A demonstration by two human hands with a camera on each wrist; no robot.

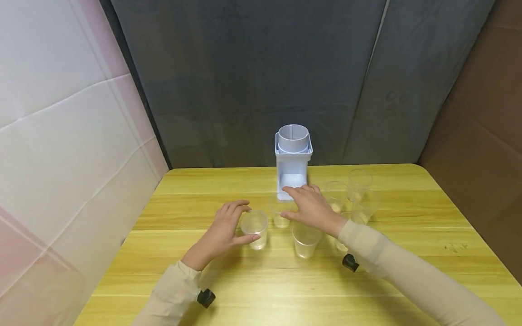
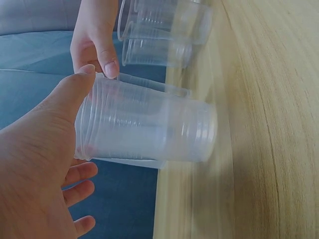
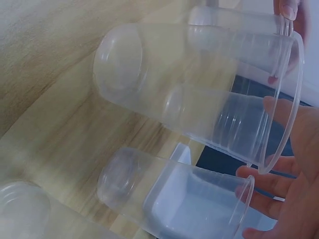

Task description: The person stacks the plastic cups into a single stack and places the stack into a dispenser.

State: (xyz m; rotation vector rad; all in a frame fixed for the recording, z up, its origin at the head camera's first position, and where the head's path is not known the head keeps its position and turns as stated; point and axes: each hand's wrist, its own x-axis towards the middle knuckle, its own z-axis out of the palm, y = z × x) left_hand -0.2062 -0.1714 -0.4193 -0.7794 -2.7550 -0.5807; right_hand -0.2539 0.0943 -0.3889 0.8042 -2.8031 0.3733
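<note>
My left hand point(image 1: 224, 231) is round the rim of a clear plastic cup point(image 2: 144, 119), thumb on the near side and fingers on the far side. That cup stands upright on the table. Just right of it, my right hand point(image 1: 311, 208) spans the rim of a second clear cup point(image 1: 280, 219), thumb in front, fingers behind. In the right wrist view its fingers point(image 3: 271, 184) lie close to the rim, partly seen through the plastic. Below the right wrist stands another clear cup point(image 1: 306, 242), apart from both hands.
Several more clear cups point(image 1: 360, 181) stand to the right, partly behind my right forearm. A pale blue-white stand point(image 1: 292, 163) with a round holder point(image 1: 293, 140) on top is at the table's back edge. Grey panels point(image 1: 244, 81) rise behind the wooden table point(image 1: 261, 290).
</note>
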